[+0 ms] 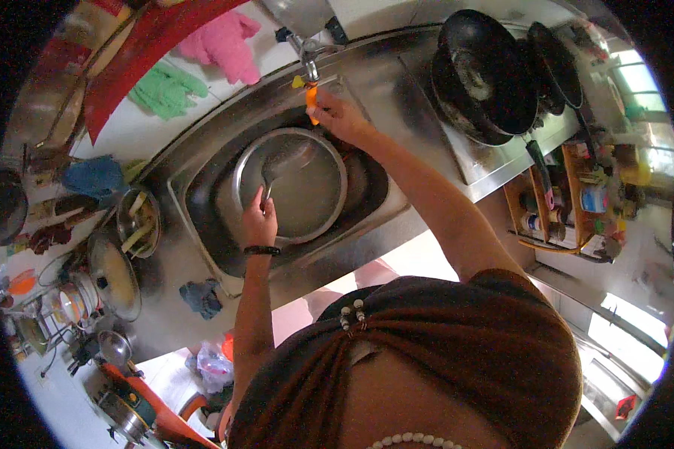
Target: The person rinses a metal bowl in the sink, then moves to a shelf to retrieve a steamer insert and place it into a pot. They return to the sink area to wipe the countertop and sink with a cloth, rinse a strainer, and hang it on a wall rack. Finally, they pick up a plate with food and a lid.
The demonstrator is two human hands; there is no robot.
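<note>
A round metal basin [309,196] with cloudy liquid sits in the stainless steel sink [202,247]. My left hand [260,220], with a dark beaded bracelet at the wrist, grips the handle of a metal ladle [269,178] whose head lies over or in the basin; its far end is unclear in the glare. My right hand [337,119] is at the orange nozzle [312,101] fitted under the metal faucet [312,68], its fingers closed around the lower part. Whether water flows from the nozzle cannot be told.
Dark pans [483,84] stand on the right. Pink [224,42] and green [165,90] cloths lie behind the sink. A glass lid [114,275], a bowl with pale food pieces [139,224] and a blue-grey rag [201,297] are on the left counter. A wooden rack [573,196] holds containers.
</note>
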